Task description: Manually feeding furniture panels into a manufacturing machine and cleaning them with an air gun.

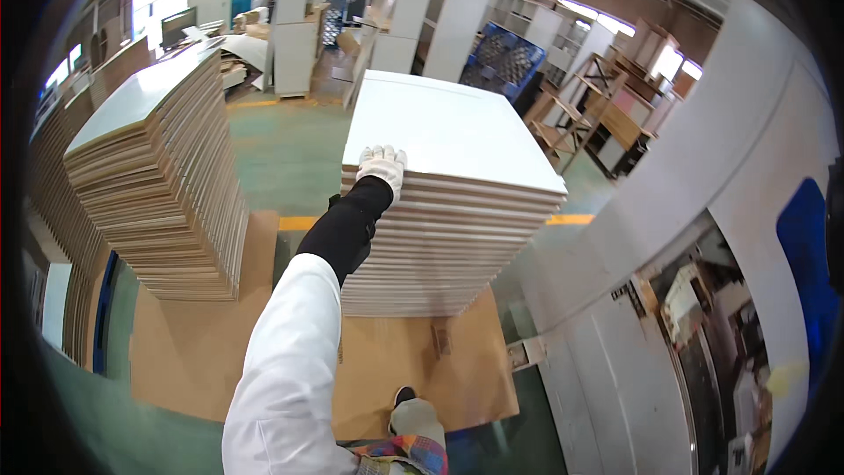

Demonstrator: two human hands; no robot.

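On the left, one tall stack of white-faced panels (163, 176) stands on brown cardboard sheeting (193, 343). Centre frame, a second stack of white panels (457, 211) rests on the same cardboard. One gloved left hand (381, 165), fingers curled together, grips the near left corner of the top panel (448, 127). The right hand is out of view. Rightward, one large white machine housing (703, 211) curves past. Green floor (290, 154) with a yellow line (299, 222); shelving units (440, 9) fill the workshop behind.

A gloved left hand (381, 164) grips the near edge of the top white board (448, 127) on a tall stack (440, 246) — another stack (163, 185) stands just left, both on cardboard (193, 343).
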